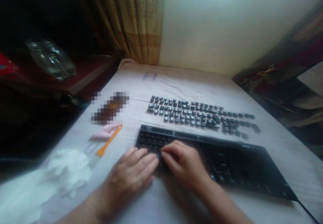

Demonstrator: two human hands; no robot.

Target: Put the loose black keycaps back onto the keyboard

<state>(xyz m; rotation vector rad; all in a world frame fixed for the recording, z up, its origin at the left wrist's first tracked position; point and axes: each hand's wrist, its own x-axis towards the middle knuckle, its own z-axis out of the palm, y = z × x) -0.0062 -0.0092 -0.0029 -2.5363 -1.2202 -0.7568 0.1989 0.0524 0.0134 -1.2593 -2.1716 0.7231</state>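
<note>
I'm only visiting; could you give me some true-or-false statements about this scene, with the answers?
1. The left hand and right hand are close together. True.
2. Rows of loose keys lie beyond the black keyboard. True.
3. Both hands are among the loose keys. False: both are at the keyboard.
4. An orange tool lies left of the keyboard. True.
5. The right hand holds the orange tool. False: the tool lies on the pale sheet.
</note>
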